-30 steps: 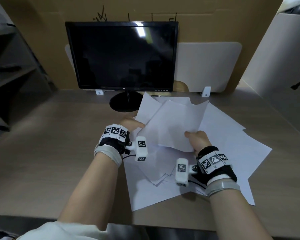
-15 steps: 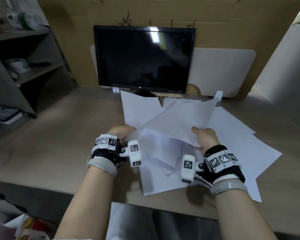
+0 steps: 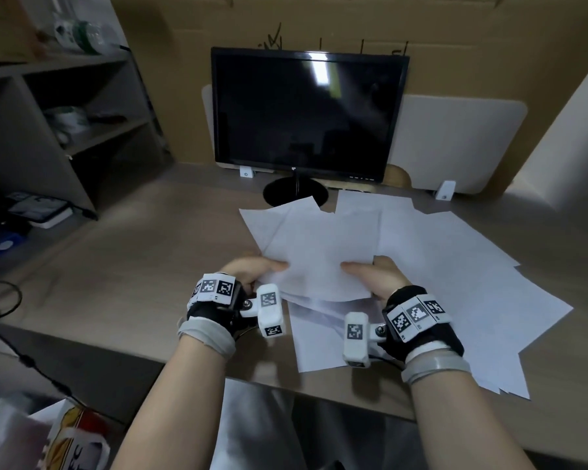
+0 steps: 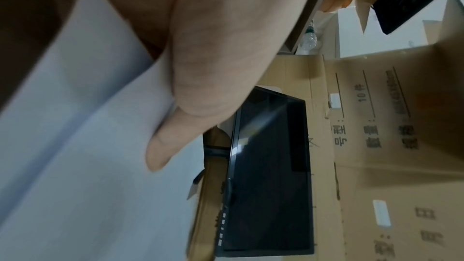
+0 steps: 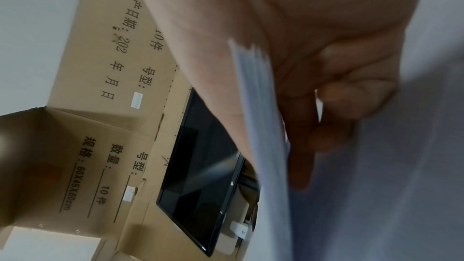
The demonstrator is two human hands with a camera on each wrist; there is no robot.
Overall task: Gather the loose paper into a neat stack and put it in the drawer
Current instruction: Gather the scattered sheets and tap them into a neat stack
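Several white sheets point(image 3: 323, 245) are held just above the desk point(image 3: 143, 266) in front of the monitor. My left hand point(image 3: 252, 271) pinches their near left edge, thumb on top; the left wrist view shows that thumb point(image 4: 175, 132) pressed on the paper point(image 4: 83, 146). My right hand point(image 3: 375, 274) pinches the near right edge, thumb on top and fingers point(image 5: 351, 98) curled beneath the paper's edge point(image 5: 263, 126). More loose sheets point(image 3: 472, 293) lie fanned out on the desk under and to the right of the held ones. No drawer is in view.
A black monitor point(image 3: 302, 113) on a round foot stands at the back of the desk, with cardboard point(image 3: 489, 45) behind it. Shelves point(image 3: 65, 106) with clutter stand at the left. A cable point(image 3: 0, 300) lies at the desk's left edge. A bag point(image 3: 72, 435) sits below the desk, lower left.
The held sheets have come down from a raised tilt to lie nearly flat and low over the desk. Both hands have drawn closer together. The head view has swung left and downward.
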